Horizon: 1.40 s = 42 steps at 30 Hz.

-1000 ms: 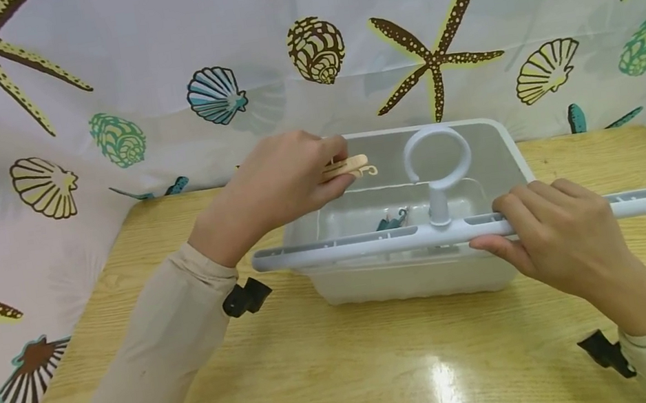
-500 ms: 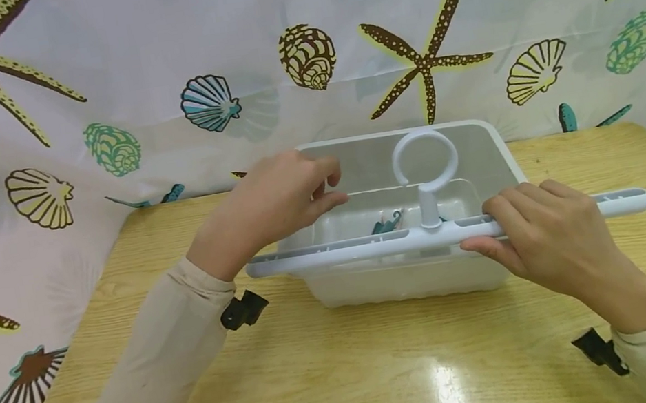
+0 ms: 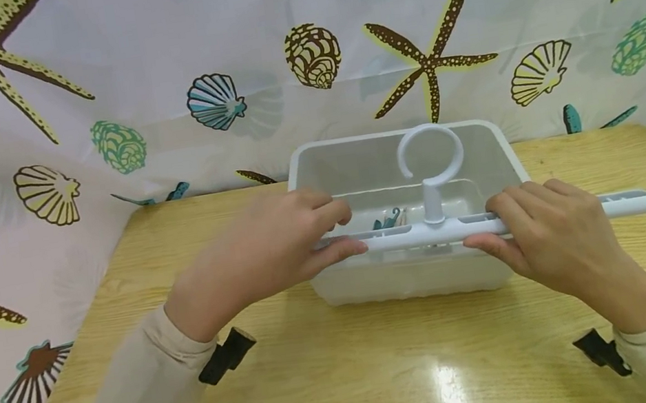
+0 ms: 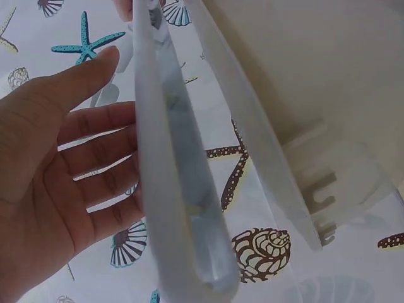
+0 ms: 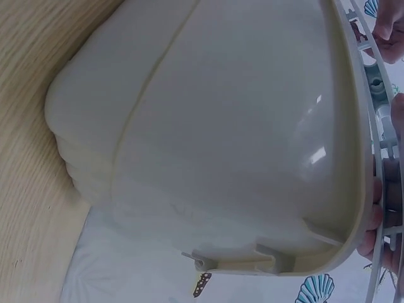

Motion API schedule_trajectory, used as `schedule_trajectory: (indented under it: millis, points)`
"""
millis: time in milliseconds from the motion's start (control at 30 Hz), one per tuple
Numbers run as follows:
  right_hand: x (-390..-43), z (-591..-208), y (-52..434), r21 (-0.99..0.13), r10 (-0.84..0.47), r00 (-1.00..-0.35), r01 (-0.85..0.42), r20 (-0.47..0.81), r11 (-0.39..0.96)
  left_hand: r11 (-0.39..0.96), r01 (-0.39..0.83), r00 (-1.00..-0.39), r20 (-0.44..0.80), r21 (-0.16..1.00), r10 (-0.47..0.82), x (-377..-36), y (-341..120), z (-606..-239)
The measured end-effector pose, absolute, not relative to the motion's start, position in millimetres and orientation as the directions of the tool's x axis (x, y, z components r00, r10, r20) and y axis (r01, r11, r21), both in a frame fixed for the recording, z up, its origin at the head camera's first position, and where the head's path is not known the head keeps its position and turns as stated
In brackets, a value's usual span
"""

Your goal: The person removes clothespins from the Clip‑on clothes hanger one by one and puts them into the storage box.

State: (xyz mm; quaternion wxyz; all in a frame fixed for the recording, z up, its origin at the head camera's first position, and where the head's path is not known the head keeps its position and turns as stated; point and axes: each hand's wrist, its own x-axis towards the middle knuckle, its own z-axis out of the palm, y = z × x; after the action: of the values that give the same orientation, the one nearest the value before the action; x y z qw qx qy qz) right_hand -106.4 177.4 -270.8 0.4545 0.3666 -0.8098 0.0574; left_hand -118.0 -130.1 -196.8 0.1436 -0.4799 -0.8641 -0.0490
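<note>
Grey plastic hanger bar (image 3: 465, 227) lies left to right across the tub (image 3: 502, 140) rim, hook ring upright. Right hand (image 3: 553, 230) grips the bar right of the hook, fingers curled over it. Left hand (image 3: 268, 251) at the bar's left end, thumb and fingertips closing on it, fingers loosely spread. Tub on wooden table (image 3: 386, 373); shell-print curtain (image 3: 93, 89) behind.
</note>
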Motion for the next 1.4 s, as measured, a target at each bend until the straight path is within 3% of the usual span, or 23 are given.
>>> schedule_trajectory:
  millis: [633, 933, 1200, 1400]
  points:
    - [-83.9, -273.4, 172.2, 0.289, -0.574, -0.207, -0.702, 0.792, 0.651, 0.458, 0.879, -0.398, 0.326, -0.133, 0.858, -86.1, -135.3, -223.5]
    - [-59.2, -282.5, 175.3, 0.304, -0.625, -0.184, -0.749, 0.758, 0.588, 0.403, 0.9, -0.357, 0.253, -0.163, 0.899, -58.5, -131.5, -236.3]
    - [-47.9, -292.0, 176.7, 0.283, -0.651, -0.214, -0.771, 0.728, 0.57, 0.385, 0.893, -0.356, 0.16, -0.233, 0.921, -46.7, -128.9, -241.8]
    - [-45.9, -296.3, 175.0, 0.287, -0.656, -0.189, -0.787, 0.731, 0.547, 0.375, 0.89, -0.339, 0.173, -0.26, 0.925, -41.0, -129.3, -246.5]
